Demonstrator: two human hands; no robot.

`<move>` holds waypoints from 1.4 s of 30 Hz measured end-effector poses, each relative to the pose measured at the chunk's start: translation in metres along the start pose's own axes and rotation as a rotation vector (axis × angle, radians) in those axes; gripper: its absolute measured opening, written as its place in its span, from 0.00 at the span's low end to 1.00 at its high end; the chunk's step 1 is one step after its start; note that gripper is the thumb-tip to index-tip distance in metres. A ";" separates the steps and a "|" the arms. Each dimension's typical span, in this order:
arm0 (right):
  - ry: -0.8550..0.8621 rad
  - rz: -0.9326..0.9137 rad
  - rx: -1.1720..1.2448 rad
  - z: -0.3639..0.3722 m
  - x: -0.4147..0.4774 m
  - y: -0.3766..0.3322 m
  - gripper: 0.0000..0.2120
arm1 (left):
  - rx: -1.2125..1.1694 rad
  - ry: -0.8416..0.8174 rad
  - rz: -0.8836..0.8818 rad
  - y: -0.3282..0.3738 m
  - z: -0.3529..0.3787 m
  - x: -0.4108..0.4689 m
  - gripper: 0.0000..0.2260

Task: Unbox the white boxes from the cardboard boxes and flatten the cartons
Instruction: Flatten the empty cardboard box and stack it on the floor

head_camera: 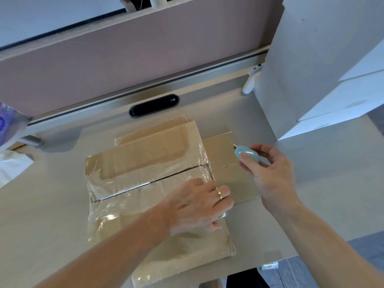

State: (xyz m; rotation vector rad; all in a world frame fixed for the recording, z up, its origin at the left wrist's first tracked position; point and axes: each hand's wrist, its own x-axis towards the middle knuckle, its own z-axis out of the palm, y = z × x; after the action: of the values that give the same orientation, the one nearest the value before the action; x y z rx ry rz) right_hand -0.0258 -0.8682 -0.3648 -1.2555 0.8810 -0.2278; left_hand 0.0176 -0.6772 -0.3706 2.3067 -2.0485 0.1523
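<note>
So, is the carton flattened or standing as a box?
Flattened: the carton lies flat on the desk, flaps spread, left hand pressing on it.

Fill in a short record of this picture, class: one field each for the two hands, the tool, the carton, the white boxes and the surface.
left hand: presses flat on the carton, fingers straight, ring on one finger
right hand: pinches the cutter, held just above the carton's right flap
cutter: small, pale blue, tip pointing left
carton: brown cardboard, lying flat, covered in clear tape, dark seam across its middle
white boxes: stacked at the right rear
desk: pale, carries everything
</note>
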 end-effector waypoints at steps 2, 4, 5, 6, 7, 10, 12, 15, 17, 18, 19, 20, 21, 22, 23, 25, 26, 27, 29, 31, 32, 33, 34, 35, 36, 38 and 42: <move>-0.027 0.040 0.020 -0.002 -0.008 0.003 0.12 | -0.002 -0.021 0.003 0.002 0.000 -0.001 0.28; -0.058 0.083 -0.001 -0.004 -0.017 0.007 0.11 | -0.033 -0.058 -0.008 0.000 -0.001 -0.001 0.26; -0.065 0.099 -0.026 -0.003 -0.021 0.007 0.10 | -0.063 -0.069 -0.024 -0.002 -0.003 -0.002 0.24; -0.068 0.112 -0.042 -0.003 -0.025 0.006 0.09 | -0.106 -0.077 -0.065 -0.002 -0.006 -0.004 0.23; -0.070 0.130 -0.038 -0.001 -0.028 0.004 0.08 | -0.185 -0.067 -0.146 -0.002 -0.011 -0.005 0.22; -0.116 0.141 0.002 0.014 -0.037 -0.010 0.06 | -0.641 0.120 -0.710 0.007 -0.031 -0.011 0.17; -0.166 0.134 0.003 0.033 -0.045 -0.019 0.06 | -1.138 0.302 -1.146 0.008 -0.048 -0.008 0.11; -0.275 0.138 -0.028 0.071 -0.060 -0.027 0.07 | -1.691 0.572 -1.372 0.003 -0.066 -0.011 0.09; -0.344 0.134 -0.064 0.096 -0.070 -0.027 0.06 | -1.739 0.722 -1.374 0.001 -0.070 -0.025 0.10; -0.378 0.107 -0.094 0.107 -0.074 -0.026 0.06 | -1.752 0.800 -1.387 0.001 -0.069 -0.036 0.10; -0.418 0.064 -0.137 0.118 -0.078 -0.023 0.06 | -1.743 0.867 -1.412 0.000 -0.067 -0.048 0.09; -0.465 0.009 -0.192 0.130 -0.082 -0.020 0.05 | -1.706 0.922 -1.448 -0.001 -0.064 -0.062 0.09; -0.514 -0.053 -0.255 0.140 -0.086 -0.015 0.05 | -1.636 0.959 -1.499 -0.003 -0.063 -0.077 0.09; -0.563 -0.128 -0.328 0.150 -0.088 -0.011 0.04 | -1.536 0.997 -1.560 -0.005 -0.060 -0.095 0.08; -0.607 -0.205 -0.417 0.161 -0.091 -0.007 0.04 | -1.425 1.041 -1.625 -0.008 -0.058 -0.114 0.08; -0.712 -0.350 -0.596 0.183 -0.095 -0.003 0.06 | -1.195 1.122 -1.743 -0.011 -0.053 -0.157 0.10; -0.781 -0.413 -0.671 0.195 -0.096 -0.002 0.07 | -1.097 1.139 -1.791 -0.010 -0.050 -0.178 0.10; -0.855 -0.474 -0.739 0.209 -0.097 -0.001 0.09 | -1.027 1.147 -1.837 -0.008 -0.046 -0.197 0.11; -0.986 -0.649 -0.884 0.238 -0.094 0.006 0.12 | -0.981 1.170 -1.898 -0.003 -0.039 -0.224 0.10; -1.090 -0.850 -1.040 0.266 -0.088 0.015 0.15 | -1.025 1.170 -1.920 0.003 -0.031 -0.238 0.08; -1.142 -0.938 -1.111 0.280 -0.084 0.020 0.16 | -1.062 1.170 -1.917 0.005 -0.027 -0.240 0.07; -1.196 -1.023 -1.183 0.292 -0.081 0.023 0.16 | -1.105 1.175 -1.906 0.006 -0.023 -0.240 0.06; -1.247 -1.119 -1.263 0.302 -0.077 0.025 0.16 | -1.147 1.188 -1.889 0.006 -0.020 -0.239 0.06; -1.295 -1.220 -1.352 0.310 -0.074 0.026 0.15 | -1.176 1.203 -1.871 0.005 -0.018 -0.236 0.07; -1.336 -1.319 -1.439 0.317 -0.070 0.026 0.15 | -1.190 1.220 -1.857 0.003 -0.016 -0.234 0.07; -1.383 -1.490 -1.562 0.327 -0.064 0.025 0.13 | -1.193 1.243 -1.841 -0.001 -0.013 -0.231 0.08; -1.435 -1.634 -1.490 0.339 -0.058 0.027 0.12 | -1.187 1.221 -1.833 -0.007 -0.009 -0.232 0.07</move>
State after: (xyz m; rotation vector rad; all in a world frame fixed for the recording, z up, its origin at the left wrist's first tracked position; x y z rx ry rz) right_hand 0.1597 -0.5780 -0.3489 -2.5668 -1.7432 0.1928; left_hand -0.0029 -0.4465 -0.3867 1.4805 0.6736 0.0992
